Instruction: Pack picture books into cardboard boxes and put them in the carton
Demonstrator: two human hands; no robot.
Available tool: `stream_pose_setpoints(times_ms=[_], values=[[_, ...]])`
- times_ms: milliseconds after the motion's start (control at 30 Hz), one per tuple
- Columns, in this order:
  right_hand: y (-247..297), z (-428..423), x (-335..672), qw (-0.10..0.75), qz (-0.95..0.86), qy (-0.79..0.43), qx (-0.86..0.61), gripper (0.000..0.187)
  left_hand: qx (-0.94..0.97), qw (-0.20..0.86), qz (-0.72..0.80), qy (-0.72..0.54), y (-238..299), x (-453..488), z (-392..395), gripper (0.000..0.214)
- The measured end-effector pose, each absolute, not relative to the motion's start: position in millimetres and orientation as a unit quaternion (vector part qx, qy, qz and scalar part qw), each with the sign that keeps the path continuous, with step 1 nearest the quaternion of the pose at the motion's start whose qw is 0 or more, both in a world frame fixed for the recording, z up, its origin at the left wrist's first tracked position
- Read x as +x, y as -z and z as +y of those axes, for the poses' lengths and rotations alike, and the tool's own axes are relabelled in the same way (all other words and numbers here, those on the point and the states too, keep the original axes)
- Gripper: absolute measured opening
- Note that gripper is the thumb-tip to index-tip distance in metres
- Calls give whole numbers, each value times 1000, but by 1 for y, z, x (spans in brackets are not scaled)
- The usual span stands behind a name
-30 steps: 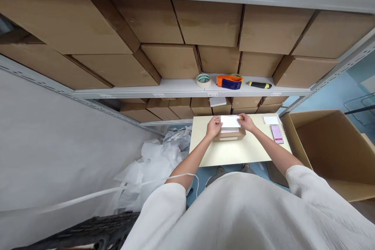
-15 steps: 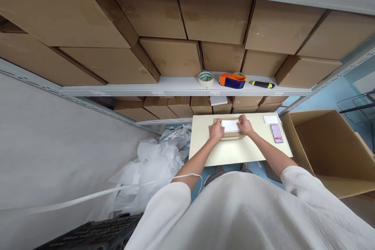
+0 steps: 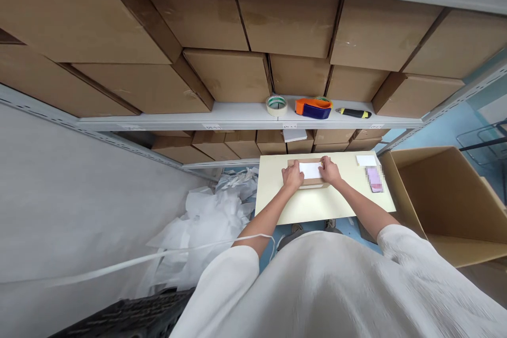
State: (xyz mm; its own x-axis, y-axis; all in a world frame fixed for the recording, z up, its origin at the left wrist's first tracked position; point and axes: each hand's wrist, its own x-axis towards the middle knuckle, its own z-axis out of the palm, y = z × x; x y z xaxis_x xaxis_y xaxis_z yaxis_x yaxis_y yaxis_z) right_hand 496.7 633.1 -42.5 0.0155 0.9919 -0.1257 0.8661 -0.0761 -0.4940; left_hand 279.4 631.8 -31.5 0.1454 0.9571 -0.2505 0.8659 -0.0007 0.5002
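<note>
Two hands on one white sheet atop one small box

One small box (image 3: 312, 181) sits on the bench (image 3: 340, 206), with one white sheet (image 3: 310, 170) lying on its top. The left hand (image 3: 292, 175) is at the small box's left end, its thumb on the sheet's left edge; the right hand (image 3: 329, 170) is at the small box's right end, its thumb on the opposite edge. So the sheet lies between both hands, touching each. Fingers are bent, but whether they pinch or merely press I cannot tell.

Right of the small box are one white card (image 3: 366, 160), one phone (image 3: 373, 179), partly blurred, and, farther right, one large open carton (image 3: 455, 200). Beyond the small box, one shelf (image 3: 245, 113) carries one tape roll (image 3: 277, 106), one orange-and-blue tape dispenser (image 3: 313, 109) and one cutter (image 3: 354, 113). Left of the small box is a heap of white wrapping (image 3: 206, 211), its pieces uncountable.
</note>
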Motion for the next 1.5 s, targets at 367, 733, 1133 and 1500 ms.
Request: stream_pose_setpoints(times_ms=[367,733,1133,1500], values=[[48,602,487,132,-765,-153,-612,45,806,275,495,-172,30,268,613,53],[66,582,489,50,-755,-170,-631,86,791,280,531,-118,54,260,602,70],[70,564,507,117,-638,-198,-735,81,722,314,608,-107,52,250,592,106],[64,541,522,158,-633,-232,-721,94,743,300,578,-158,43,267,587,101]])
